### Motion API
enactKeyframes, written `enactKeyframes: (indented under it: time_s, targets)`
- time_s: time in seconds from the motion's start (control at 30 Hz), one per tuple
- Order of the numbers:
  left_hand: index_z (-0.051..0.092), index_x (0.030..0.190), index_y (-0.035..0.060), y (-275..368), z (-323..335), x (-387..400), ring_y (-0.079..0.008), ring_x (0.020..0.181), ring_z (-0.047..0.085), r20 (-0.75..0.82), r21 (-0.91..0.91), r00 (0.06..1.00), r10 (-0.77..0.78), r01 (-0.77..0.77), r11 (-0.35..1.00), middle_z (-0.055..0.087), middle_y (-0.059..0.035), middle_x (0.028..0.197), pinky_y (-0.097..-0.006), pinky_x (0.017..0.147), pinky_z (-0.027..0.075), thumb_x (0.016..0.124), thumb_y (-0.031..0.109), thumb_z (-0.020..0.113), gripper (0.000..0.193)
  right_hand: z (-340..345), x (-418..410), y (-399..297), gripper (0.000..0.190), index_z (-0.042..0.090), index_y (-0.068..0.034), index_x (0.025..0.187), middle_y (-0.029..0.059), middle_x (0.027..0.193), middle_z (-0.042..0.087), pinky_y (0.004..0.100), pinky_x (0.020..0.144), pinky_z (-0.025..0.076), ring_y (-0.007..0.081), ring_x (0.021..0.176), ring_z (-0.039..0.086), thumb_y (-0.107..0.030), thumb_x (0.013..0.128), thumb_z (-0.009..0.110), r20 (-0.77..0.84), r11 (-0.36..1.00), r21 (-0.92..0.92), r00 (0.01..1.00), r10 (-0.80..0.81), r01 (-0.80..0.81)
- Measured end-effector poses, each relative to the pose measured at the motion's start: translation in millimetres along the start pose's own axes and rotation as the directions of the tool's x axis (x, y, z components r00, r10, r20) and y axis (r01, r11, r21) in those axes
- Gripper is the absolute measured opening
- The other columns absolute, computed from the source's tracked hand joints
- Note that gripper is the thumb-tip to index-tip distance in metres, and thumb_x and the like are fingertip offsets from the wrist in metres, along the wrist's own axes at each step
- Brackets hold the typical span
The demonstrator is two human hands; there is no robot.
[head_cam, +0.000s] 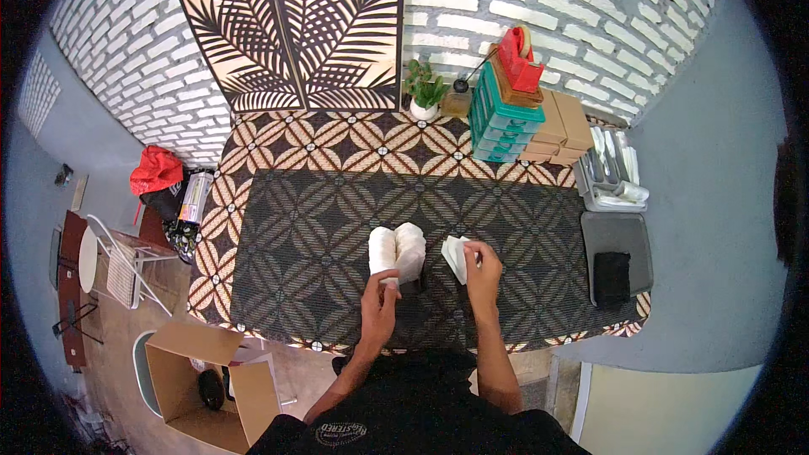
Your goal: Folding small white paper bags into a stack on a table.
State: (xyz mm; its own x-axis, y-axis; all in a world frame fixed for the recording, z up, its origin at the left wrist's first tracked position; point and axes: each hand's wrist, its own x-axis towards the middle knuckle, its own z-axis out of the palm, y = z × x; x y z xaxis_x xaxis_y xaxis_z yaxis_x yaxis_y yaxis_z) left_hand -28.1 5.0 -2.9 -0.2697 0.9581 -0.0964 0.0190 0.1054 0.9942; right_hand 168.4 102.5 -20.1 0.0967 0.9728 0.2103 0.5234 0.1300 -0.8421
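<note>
Two side-by-side rows of thin white pads (396, 249), perhaps cotton or paper, lie on the dark mat near the front middle of the table. At the near end of the left row is my left hand (379, 306), its thumb and fingertips pinching the white edge. A dark object, mostly hidden, shows just under the right row. To the right, my right hand (483, 275) holds a few loose white pieces (454, 258) by their right side, fanned slightly apart. A narrow strip of mat separates these from the rows.
A dark mat (303, 202) covers much of the patterned tablecloth. Teal drawers (505, 129) carry a red tape dispenser (521, 66), beside cardboard boxes (556, 120). A grey tray (616, 227) holds a black cloth-like item (612, 278). An open carton (208, 379) stands lower left.
</note>
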Motion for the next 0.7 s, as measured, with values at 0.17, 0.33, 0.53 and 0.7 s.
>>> enactKeyframes:
  time_s: [0.17,0.33,0.53,0.7]
  targets:
    - [0.056,0.118,0.0022,-3.1,20.3,-0.2,-0.0098,0.076,0.053,0.125,-0.038,0.991,0.046,-0.041,0.998,0.062,-0.0046,0.098,-0.0243,0.07,0.043,0.1,0.016,0.046,0.024,-7.5,-30.6,27.1,0.04,0.06,-0.004,0.117,0.0147,0.11,0.056,0.0433,0.091,0.041,0.0342,0.105,0.049,-0.009,0.079,0.073,-0.017,0.895,-0.438,0.996,0.085,-0.084]
    - [0.056,0.116,0.0023,-2.7,32.1,-2.0,-0.0113,0.08,0.054,0.257,-0.033,0.966,0.039,-0.031,0.999,0.061,-0.0068,0.107,-0.026,0.077,0.046,0.1,0.015,0.048,0.023,-7.4,-39.8,28.7,0.049,0.059,-0.004,0.12,0.0141,0.111,0.054,0.0437,0.093,0.041,0.0345,0.106,0.048,-0.013,0.075,0.077,-0.008,0.889,-0.447,0.994,0.108,-0.1]
    - [0.056,0.118,0.0004,1.6,34.7,-3.0,-0.0132,0.081,0.056,0.268,0.025,0.963,0.033,-0.041,0.999,0.061,-0.0074,0.104,-0.027,0.075,0.047,0.098,0.011,0.05,0.023,-9.0,-41.1,25.7,0.042,0.061,-0.003,0.113,0.0126,0.109,0.056,0.0427,0.09,0.041,0.0325,0.103,0.05,-0.013,0.075,0.076,-0.089,0.87,-0.475,0.991,0.104,-0.134]
    - [0.055,0.12,0.0002,7.3,33.4,-2.5,-0.0138,0.084,0.057,0.255,0.04,0.966,-0.033,0.024,0.999,0.061,-0.008,0.108,-0.0282,0.076,0.048,0.098,0.011,0.05,0.025,-7.5,-45.2,26.5,0.026,0.059,-0.004,0.104,0.0076,0.093,0.059,0.0398,0.081,0.042,0.0268,0.093,0.054,-0.013,0.083,0.071,-0.097,0.96,-0.263,0.993,0.074,-0.097]
